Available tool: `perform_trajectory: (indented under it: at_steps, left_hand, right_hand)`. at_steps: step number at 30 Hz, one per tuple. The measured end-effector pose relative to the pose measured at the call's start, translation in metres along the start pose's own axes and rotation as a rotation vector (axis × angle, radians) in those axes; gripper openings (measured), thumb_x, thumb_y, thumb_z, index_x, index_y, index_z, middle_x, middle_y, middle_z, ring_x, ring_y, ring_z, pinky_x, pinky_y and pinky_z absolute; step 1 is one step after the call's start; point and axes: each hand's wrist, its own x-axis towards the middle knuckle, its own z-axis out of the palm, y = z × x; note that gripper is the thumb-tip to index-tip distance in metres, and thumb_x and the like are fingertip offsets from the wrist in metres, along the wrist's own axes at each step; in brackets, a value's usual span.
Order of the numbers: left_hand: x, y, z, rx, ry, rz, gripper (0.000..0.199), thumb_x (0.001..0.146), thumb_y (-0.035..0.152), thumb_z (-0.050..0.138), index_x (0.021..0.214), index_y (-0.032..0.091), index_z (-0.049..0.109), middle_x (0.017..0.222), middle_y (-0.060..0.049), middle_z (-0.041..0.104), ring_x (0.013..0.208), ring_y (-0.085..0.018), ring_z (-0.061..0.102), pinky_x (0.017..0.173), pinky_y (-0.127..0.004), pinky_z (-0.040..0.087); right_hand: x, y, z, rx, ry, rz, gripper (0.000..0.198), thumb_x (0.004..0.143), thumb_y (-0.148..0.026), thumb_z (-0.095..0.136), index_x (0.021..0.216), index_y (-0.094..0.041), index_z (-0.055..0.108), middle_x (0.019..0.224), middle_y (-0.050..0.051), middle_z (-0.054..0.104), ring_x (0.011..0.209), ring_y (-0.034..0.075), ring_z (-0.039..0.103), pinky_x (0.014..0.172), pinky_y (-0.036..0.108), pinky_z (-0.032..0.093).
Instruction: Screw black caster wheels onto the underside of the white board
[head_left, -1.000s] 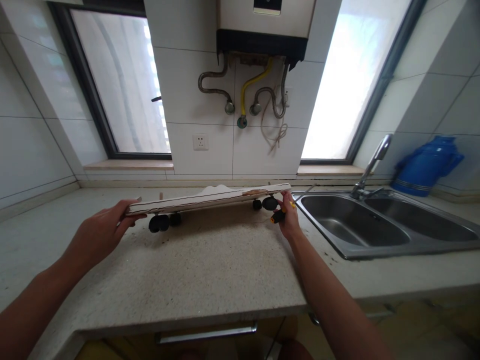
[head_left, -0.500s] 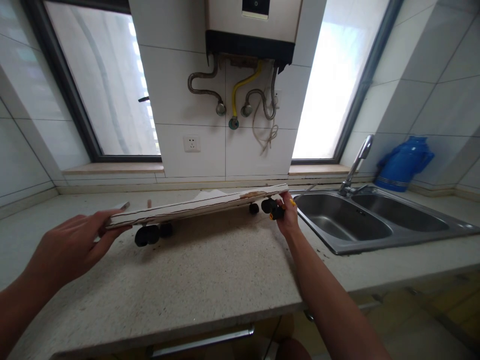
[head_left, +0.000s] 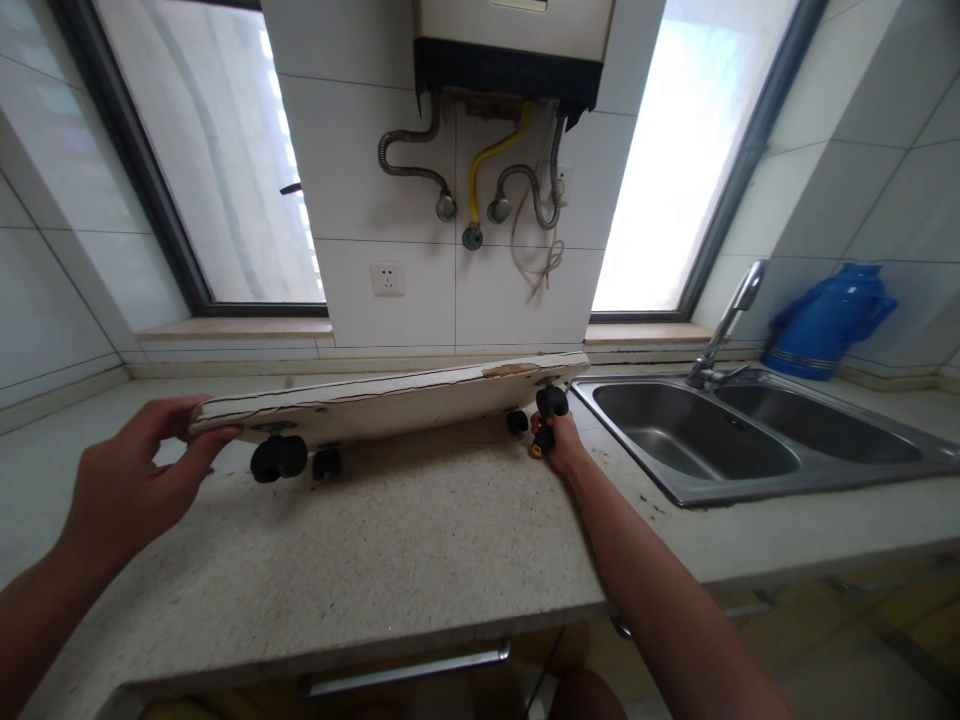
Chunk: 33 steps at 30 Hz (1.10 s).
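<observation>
A white board (head_left: 397,388) with a chipped front edge is tilted up over the countertop, part of its underside showing. Black caster wheels hang beneath it: one at front left (head_left: 279,459), another behind it (head_left: 327,463), and more toward the right end (head_left: 517,422). My left hand (head_left: 139,480) grips the board's left end, thumb below and fingers above. Under the right end, my right hand (head_left: 564,442) is closed around a black-and-yellow handled tool (head_left: 541,440), right beside the front right caster (head_left: 552,400). Most of its fingers and the rest of the tool are hidden.
The speckled countertop (head_left: 420,560) runs along the wall. On the right are a double steel sink (head_left: 675,490), its faucet (head_left: 727,325) and a blue jug (head_left: 832,320). A water heater (head_left: 510,70) with hoses hangs above. A drawer handle (head_left: 409,672) lies below the counter's edge.
The board's front edge has risen, and more of its underside and casters shows. My right hand has moved slightly down and left with the tool. My left hand has shifted a little left.
</observation>
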Motion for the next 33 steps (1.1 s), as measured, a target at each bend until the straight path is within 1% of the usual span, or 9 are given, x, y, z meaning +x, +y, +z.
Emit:
perform_trajectory:
  at_steps: [3, 6, 9, 11, 13, 18, 21, 26, 33]
  left_hand:
    - [0.000, 0.000, 0.006, -0.120, 0.020, -0.102, 0.053, 0.089, 0.072, 0.069, 0.115, 0.027, 0.070, 0.099, -0.003, 0.074, 0.079, -0.026, 0.071, 0.073, -0.035, 0.053]
    - [-0.003, -0.006, 0.015, -0.210, -0.030, -0.084, 0.056, 0.091, 0.074, 0.068, 0.119, 0.026, 0.068, 0.108, -0.005, 0.073, 0.098, -0.031, 0.072, 0.088, -0.041, 0.057]
    - [-0.012, -0.015, 0.028, -0.289, -0.141, -0.108, 0.066, 0.096, 0.086, 0.055, 0.115, 0.023, 0.065, 0.119, -0.011, 0.071, 0.111, -0.034, 0.069, 0.106, -0.049, 0.056]
    - [-0.021, -0.019, 0.039, -0.314, -0.171, -0.171, 0.071, 0.098, 0.091, 0.044, 0.104, 0.023, 0.062, 0.115, -0.013, 0.068, 0.109, -0.035, 0.069, 0.109, -0.053, 0.056]
    - [-0.028, -0.021, 0.050, -0.320, -0.196, -0.211, 0.068, 0.101, 0.087, 0.039, 0.105, 0.023, 0.061, 0.112, -0.013, 0.069, 0.110, -0.036, 0.070, 0.112, -0.054, 0.056]
    - [-0.029, -0.019, 0.065, -0.346, -0.246, -0.290, 0.058, 0.105, 0.075, 0.040, 0.117, 0.023, 0.064, 0.117, -0.014, 0.076, 0.131, -0.040, 0.068, 0.128, -0.060, 0.046]
    - [-0.023, -0.018, 0.062, -0.358, -0.230, -0.345, 0.053, 0.105, 0.071, 0.045, 0.112, 0.023, 0.065, 0.114, -0.013, 0.078, 0.127, -0.041, 0.068, 0.124, -0.061, 0.048]
    - [-0.018, -0.017, 0.054, -0.410, -0.157, -0.390, 0.047, 0.101, 0.069, 0.052, 0.096, 0.024, 0.064, 0.108, -0.011, 0.079, 0.119, -0.038, 0.069, 0.115, -0.052, 0.056]
    - [-0.021, -0.013, 0.061, -0.591, -0.143, -0.522, 0.073, 0.088, 0.093, 0.059, 0.099, 0.021, 0.069, 0.101, -0.010, 0.081, 0.096, -0.032, 0.074, 0.088, -0.046, 0.065]
  right_hand:
    - [0.001, 0.005, 0.000, -0.036, -0.021, 0.044, 0.039, 0.109, -0.047, 0.072, 0.134, -0.017, 0.070, 0.124, 0.009, 0.073, 0.102, 0.018, 0.073, 0.088, 0.037, 0.067]
    - [0.002, 0.006, -0.002, -0.060, -0.028, 0.045, 0.038, 0.109, -0.046, 0.072, 0.134, -0.017, 0.070, 0.125, 0.009, 0.073, 0.102, 0.018, 0.073, 0.087, 0.036, 0.067]
    - [0.001, 0.006, -0.003, -0.073, -0.031, 0.031, 0.041, 0.109, -0.047, 0.072, 0.136, -0.017, 0.069, 0.128, 0.010, 0.073, 0.106, 0.019, 0.073, 0.091, 0.038, 0.067]
    - [0.001, 0.006, -0.003, -0.081, -0.023, 0.025, 0.042, 0.109, -0.049, 0.071, 0.137, -0.017, 0.069, 0.127, 0.010, 0.073, 0.105, 0.019, 0.073, 0.090, 0.038, 0.067]
    - [0.001, 0.005, -0.002, -0.094, -0.010, 0.020, 0.042, 0.110, -0.050, 0.071, 0.135, -0.017, 0.069, 0.125, 0.009, 0.073, 0.103, 0.019, 0.073, 0.089, 0.037, 0.067]
    - [0.002, 0.001, -0.002, -0.145, 0.040, -0.024, 0.037, 0.109, -0.047, 0.073, 0.129, -0.015, 0.070, 0.116, 0.007, 0.073, 0.094, 0.016, 0.072, 0.081, 0.032, 0.066]
    - [0.002, -0.003, -0.002, -0.179, 0.069, -0.055, 0.036, 0.109, -0.046, 0.073, 0.125, -0.015, 0.071, 0.111, 0.005, 0.073, 0.089, 0.014, 0.071, 0.077, 0.030, 0.065]
    - [0.000, -0.013, -0.003, -0.224, 0.124, -0.107, 0.036, 0.110, -0.049, 0.071, 0.121, -0.015, 0.071, 0.105, 0.004, 0.072, 0.083, 0.013, 0.069, 0.073, 0.028, 0.063]
    - [-0.007, -0.016, -0.003, -0.273, 0.140, -0.133, 0.039, 0.111, -0.054, 0.069, 0.113, -0.015, 0.071, 0.093, 0.001, 0.069, 0.071, 0.009, 0.063, 0.064, 0.023, 0.057]
